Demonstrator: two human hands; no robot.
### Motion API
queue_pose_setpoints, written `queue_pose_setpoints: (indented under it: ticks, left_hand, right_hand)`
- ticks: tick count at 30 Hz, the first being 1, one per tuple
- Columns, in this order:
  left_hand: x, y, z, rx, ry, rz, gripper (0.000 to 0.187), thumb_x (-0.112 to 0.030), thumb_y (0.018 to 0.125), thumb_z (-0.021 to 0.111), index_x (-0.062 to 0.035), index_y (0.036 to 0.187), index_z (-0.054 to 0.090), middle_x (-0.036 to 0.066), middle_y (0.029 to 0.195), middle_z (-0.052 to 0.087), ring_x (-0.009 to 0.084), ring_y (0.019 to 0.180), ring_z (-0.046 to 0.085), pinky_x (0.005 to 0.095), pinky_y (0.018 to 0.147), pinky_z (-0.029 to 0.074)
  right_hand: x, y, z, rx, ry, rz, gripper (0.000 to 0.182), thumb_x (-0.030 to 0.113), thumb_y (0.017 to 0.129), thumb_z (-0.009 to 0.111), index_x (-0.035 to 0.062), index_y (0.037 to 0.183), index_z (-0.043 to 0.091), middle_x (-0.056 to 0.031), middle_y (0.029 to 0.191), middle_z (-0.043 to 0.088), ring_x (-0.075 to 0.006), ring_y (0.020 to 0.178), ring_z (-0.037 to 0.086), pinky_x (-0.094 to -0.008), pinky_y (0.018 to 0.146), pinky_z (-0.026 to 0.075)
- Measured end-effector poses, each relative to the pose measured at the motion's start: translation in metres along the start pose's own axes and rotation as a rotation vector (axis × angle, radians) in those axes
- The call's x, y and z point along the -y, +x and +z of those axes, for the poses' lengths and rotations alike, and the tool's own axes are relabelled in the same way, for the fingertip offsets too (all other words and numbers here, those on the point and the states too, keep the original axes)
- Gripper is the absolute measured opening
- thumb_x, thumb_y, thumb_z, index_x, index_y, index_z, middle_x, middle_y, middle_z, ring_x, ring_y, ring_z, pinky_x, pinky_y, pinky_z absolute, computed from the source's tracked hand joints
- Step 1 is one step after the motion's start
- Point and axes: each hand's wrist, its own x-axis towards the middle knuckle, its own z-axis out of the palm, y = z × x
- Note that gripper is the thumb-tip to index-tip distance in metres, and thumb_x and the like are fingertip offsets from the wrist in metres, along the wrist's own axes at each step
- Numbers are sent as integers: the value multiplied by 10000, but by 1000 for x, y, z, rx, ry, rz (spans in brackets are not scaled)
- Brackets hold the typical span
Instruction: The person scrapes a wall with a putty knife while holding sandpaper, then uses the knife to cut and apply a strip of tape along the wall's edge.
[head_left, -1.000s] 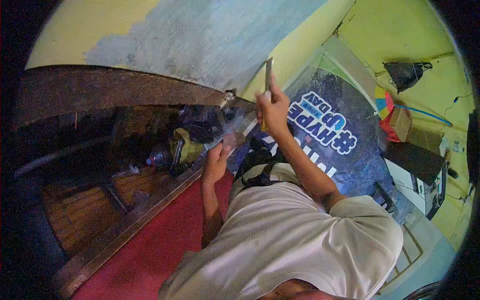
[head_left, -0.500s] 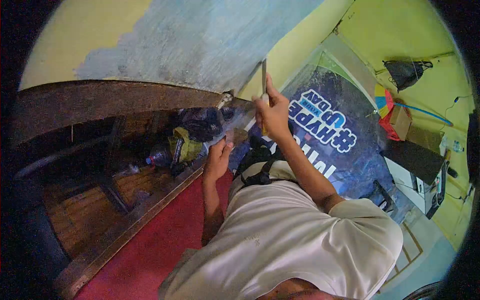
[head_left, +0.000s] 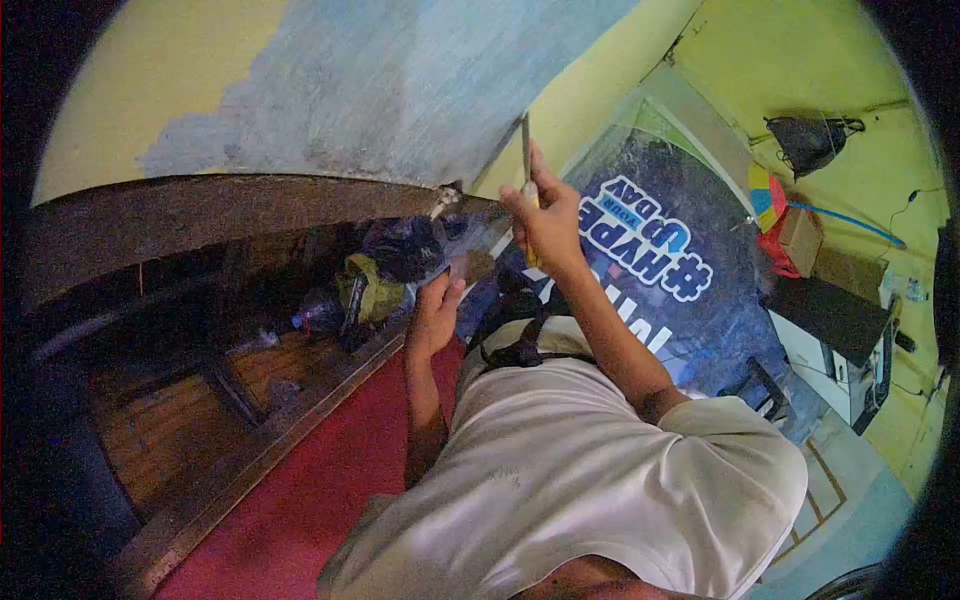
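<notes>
In the head view, my right hand (head_left: 552, 222) is closed around a yellow-handled scraper (head_left: 526, 150). Its thin metal blade shows nearly edge-on and points up, its tip at the edge of the wall (head_left: 400, 90), which is yellow with a large blue-grey patch. Lower and to the left, my left hand (head_left: 433, 312) has its fingers curled, thumb up, on a small brown flat piece (head_left: 476, 267); its exact kind is hard to make out.
Below the wall runs a dark wooden beam (head_left: 250, 205). Beyond it lie a plastic bottle (head_left: 318, 317) and a yellowish bag (head_left: 368, 290). A red surface (head_left: 310, 490) is beside my left arm. A dark printed banner (head_left: 650, 240) covers the right; a black bag (head_left: 812, 145) hangs behind.
The scraper and my right hand have shifted very slightly up and left. The wall patch and beam sit a little further left and lower in view. Both hands keep their holds.
</notes>
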Motion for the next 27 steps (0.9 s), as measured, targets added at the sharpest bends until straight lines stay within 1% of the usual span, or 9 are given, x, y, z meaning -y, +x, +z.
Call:
queue_pose_setpoints:
  ticks: [3,5,7,8,9,15,21,24,27]
  left_hand:
    - [-3,1,1,-20,27,-1,316,-173,1020,530,33,1249,599,179,1012,669,227,875,587,359,843,467]
    - [-12,-1,-4,43,15,-95,326,-176,1019,530,32,1261,595,191,1037,675,235,903,607,359,855,467]
    - [-15,-4,-4,37,-14,-64,328,-177,1020,529,28,1267,595,198,1038,680,239,909,621,360,850,468]
    - [-7,-4,1,-16,-26,34,326,-176,1021,527,26,1266,597,197,1021,681,237,892,621,361,835,469]
    - [-4,-2,3,-69,-38,133,323,-176,1022,526,24,1265,599,196,1005,681,236,876,620,361,820,470]
    - [8,-3,5,-80,-95,120,257,-168,1024,528,31,1162,615,158,832,618,203,720,516,362,699,442]
    - [9,-6,0,-49,190,38,263,-200,1028,540,21,1145,623,133,814,612,203,716,509,358,698,442]
    - [6,-3,10,-150,-41,179,277,-227,1034,542,16,1132,634,107,783,580,188,707,474,353,687,438]
    - [2,-4,8,-128,-17,121,295,-234,1037,534,16,1161,633,110,818,592,176,744,490,346,725,447]
  right_hand:
    - [-2,-5,1,22,28,0,767,68,871,738,72,1548,378,-40,907,692,-51,502,485,-246,438,411]
    - [-1,-4,0,1,45,25,746,79,890,728,73,1548,379,-17,779,631,-60,459,467,-251,410,390]
    - [6,3,-2,-16,59,37,725,90,909,719,74,1549,379,7,651,570,-69,417,449,-256,382,370]
    - [-2,-1,-2,-3,-89,-45,720,85,914,710,84,1552,377,14,621,548,-71,406,438,-257,381,370]
    - [-3,3,-3,8,-109,-79,720,85,913,710,84,1552,377,16,621,545,-71,406,438,-257,381,370]
    - [5,1,-2,-8,-16,14,725,60,898,712,91,1548,391,24,614,532,-66,406,439,-255,382,367]
    - [-3,12,-12,-31,-82,-32,726,27,887,702,72,1542,392,18,640,561,-65,428,461,-250,400,381]
    - [-15,19,-12,-9,-143,-144,727,22,885,704,84,1541,397,18,649,573,-62,437,462,-252,404,388]
    - [-8,18,-13,-4,-81,-85,743,24,876,720,114,1543,404,18,689,603,-54,455,461,-249,421,397]
